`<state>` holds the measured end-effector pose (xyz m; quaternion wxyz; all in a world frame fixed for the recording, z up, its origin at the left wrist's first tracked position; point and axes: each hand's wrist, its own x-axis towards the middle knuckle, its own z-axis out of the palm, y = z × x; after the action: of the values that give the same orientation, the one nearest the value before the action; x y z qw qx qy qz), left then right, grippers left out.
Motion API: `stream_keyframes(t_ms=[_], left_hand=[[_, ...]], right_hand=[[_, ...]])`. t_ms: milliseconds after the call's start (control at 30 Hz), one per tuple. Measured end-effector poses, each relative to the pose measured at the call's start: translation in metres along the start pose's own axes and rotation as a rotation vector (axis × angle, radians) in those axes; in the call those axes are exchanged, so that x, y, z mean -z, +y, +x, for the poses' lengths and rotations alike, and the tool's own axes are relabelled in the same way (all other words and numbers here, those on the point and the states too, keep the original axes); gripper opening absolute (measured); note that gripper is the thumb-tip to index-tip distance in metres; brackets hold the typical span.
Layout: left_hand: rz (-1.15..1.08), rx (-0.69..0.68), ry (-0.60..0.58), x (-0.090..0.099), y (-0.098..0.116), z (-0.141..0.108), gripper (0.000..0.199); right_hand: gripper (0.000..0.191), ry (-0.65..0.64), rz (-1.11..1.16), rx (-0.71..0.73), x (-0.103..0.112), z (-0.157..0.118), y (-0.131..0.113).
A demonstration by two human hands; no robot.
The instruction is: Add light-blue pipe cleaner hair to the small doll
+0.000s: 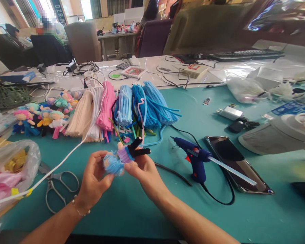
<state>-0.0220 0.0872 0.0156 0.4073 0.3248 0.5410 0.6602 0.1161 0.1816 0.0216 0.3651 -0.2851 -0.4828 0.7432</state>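
Note:
A small pipe-cleaner doll [125, 154] with light blue hair, a lilac top and black legs lies tilted between my two hands, above the green mat. My left hand [95, 176] closes its fingers around the hair end of the doll. Around the body and near the legs, my right hand [144, 169] pinches with thumb and fingers. Grey-handled scissors [54, 183] lie left of my left hand, their blades partly under a plastic bag. To the right of my right hand rests a dark blue glue gun [195, 154] with a clear glue stick in its back.
Bundles of pipe cleaners [123, 105] and several finished dolls [44, 115] line the back of the mat [188, 210]. A phone [241, 169], a lidded cup [277, 134] and a charger [230, 112] sit at right. A white cable [66, 157] crosses the left side. People sit beyond.

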Motion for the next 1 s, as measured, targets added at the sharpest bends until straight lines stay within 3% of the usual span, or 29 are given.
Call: stream_keyframes(t_ms=[167, 367, 600, 833, 1000], left_hand=[[-0.022, 0.017, -0.024, 0.0, 0.002, 0.003, 0.048], [-0.053, 0.018, 0.063, -0.013, 0.009, -0.001, 0.044], [-0.057, 0.037, -0.058, -0.004, 0.008, 0.004, 0.044], [-0.087, 0.091, -0.046, -0.007, 0.012, 0.005, 0.045], [-0.045, 0.086, -0.051, -0.003, 0.008, 0.005, 0.046]], right_hand=[[0.056, -0.033, -0.024, -0.009, -0.001, 0.001, -0.01], [0.056, -0.003, -0.029, 0.016, 0.001, 0.002, -0.004], [0.059, -0.017, -0.002, -0.014, 0.002, 0.003, -0.003], [0.063, -0.021, 0.021, -0.042, -0.001, 0.002, -0.013], [0.05, -0.016, -0.053, -0.055, -0.004, -0.002, -0.026]])
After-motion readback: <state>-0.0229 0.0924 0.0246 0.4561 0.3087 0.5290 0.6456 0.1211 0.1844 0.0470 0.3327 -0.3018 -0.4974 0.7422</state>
